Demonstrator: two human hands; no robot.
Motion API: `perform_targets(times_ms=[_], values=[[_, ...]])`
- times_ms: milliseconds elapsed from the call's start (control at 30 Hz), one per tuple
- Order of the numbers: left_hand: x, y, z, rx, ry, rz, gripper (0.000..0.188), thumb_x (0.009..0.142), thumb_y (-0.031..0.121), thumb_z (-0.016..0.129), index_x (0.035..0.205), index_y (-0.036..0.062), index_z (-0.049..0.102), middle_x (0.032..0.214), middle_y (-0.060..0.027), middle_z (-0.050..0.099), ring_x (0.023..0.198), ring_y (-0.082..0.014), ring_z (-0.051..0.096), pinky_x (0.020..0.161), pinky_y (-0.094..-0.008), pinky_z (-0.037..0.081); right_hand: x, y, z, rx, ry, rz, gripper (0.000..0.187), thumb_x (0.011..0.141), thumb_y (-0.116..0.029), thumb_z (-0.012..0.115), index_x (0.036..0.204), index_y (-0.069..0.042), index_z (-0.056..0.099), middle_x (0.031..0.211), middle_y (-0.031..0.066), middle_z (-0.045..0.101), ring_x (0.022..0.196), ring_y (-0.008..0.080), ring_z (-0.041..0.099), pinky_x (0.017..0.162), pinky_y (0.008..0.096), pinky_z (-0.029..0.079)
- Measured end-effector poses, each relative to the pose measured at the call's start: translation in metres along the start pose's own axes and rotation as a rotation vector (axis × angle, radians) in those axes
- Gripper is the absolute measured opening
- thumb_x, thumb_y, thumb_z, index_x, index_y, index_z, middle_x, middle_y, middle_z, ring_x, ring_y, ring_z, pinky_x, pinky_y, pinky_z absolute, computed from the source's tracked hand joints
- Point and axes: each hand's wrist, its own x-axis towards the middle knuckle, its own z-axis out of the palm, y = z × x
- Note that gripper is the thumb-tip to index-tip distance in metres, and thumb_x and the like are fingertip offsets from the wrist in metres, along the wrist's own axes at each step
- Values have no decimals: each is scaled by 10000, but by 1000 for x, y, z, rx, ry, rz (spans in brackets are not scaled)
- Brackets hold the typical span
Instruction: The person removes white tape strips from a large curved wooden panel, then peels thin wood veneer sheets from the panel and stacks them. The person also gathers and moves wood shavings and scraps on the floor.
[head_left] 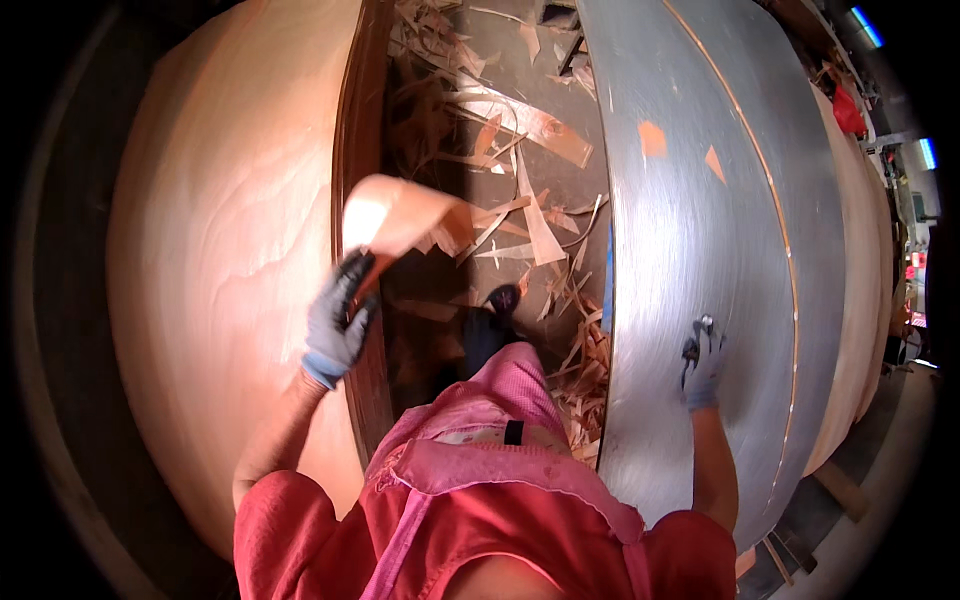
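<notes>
My left hand (340, 318), in a dark-palmed grey glove with a blue cuff, pinches the lower end of a thin, curled piece of wood veneer (395, 215). The piece is blurred and hangs over the gap beside the left stack of veneer sheets (240, 230). On the right, my gloved right hand (705, 365) is over the grey metal-looking tabletop (660, 250), its fingers curled. A small shiny tip shows at those fingers; what it belongs to is hidden. Two small veneer scraps, one squarish (652, 139) and one pointed (714, 163), lie farther up that surface.
Between the stack and the table, the floor is littered with veneer offcuts (540, 225) and a larger strip (530, 120). My shoe (503, 298) stands among them. A thin brown strip (770, 180) runs lengthwise along the grey top. More pale sheets (850, 250) lie beyond its right edge.
</notes>
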Motion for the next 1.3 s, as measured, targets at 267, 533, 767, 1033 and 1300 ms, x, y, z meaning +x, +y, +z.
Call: perform_targets(times_ms=[267,533,767,1033,1300], values=[[196,-22,-118,-34,489,-83,396,923,109,541,1307,17,523,1359,-97,506,1283,-203,423,1080,-344,320,125,-41,-17,175,-165,217,517,789,1,601,1297,-22,507,1265,182,535,1149,349,524,1003,459,390],[325,-103,-311,222,942,-63,377,928,178,536,1278,40,555,1315,-104,526,1191,-231,514,1014,-383,425,485,-82,62,39,136,80,456,861,-163,594,1303,-110,498,1242,163,531,1118,363,518,942,450,432],[208,-314,-409,25,919,-569,301,889,231,608,1097,17,654,962,-74,643,839,-168,583,690,-307,467,593,-118,126,-234,205,68,391,872,-212,562,1258,-162,530,1295,129,500,1184,353,452,978,443,408],[178,-383,-222,-297,681,-734,204,909,149,572,1055,10,603,1013,-42,578,855,-145,536,724,-295,435,587,-106,118,-378,214,66,454,833,-167,602,1277,-186,509,1317,154,467,1158,372,451,978,442,401],[153,-306,-162,-311,883,-754,394,877,-24,567,1268,-12,522,1259,-90,546,1127,-179,510,969,-295,419,586,-119,120,-330,173,100,481,808,-125,620,1272,-191,510,1309,149,483,1130,379,458,951,454,414]])
